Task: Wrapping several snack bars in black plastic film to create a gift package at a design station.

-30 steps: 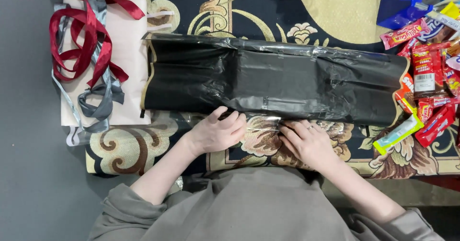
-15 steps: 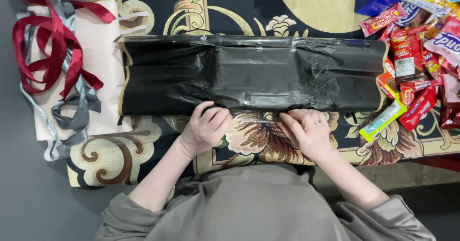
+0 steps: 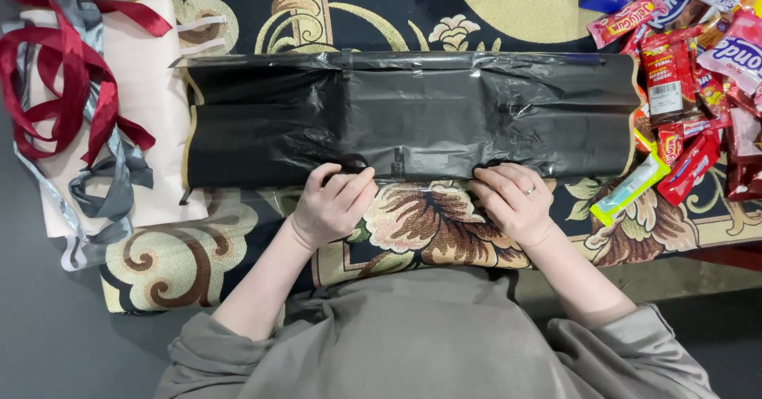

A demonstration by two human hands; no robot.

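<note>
Looking down from the head camera: a long black plastic-wrapped bundle (image 3: 409, 117) lay crosswise on a patterned carpet (image 3: 421, 224), filling the middle of the frame from 9 to 3 o'clock. Its near edge ran just above both hands.

Left hand (image 3: 332, 206) sat at about 7 o'clock of the bundle's centre, fingers curled and bunched close together, fingertips pressed onto the near edge of the black plastic. Whether it pinched the film or only pushed on it, could not tell.

Right hand (image 3: 514, 200) sat at about 5 o'clock of the bundle's centre, fingers bent and held side by side, tips touching the same near edge. A ring showed on one finger. Same doubt here: pinching or pressing, could not tell.

Grey sleeves ran down to 6 o'clock.

At 9 o'clock, beside the bundle's left end, a pale pink paper sheet (image 3: 155, 105) lay flat, with dark red ribbon (image 3: 59, 89) and grey ribbon (image 3: 111, 192) looped over it.

At 3 o'clock, a heap of bright snack packets (image 3: 690, 81) touched the bundle's right end; a green-and-white wrapped bar (image 3: 631, 190) lay tilted just right of the right hand
</note>
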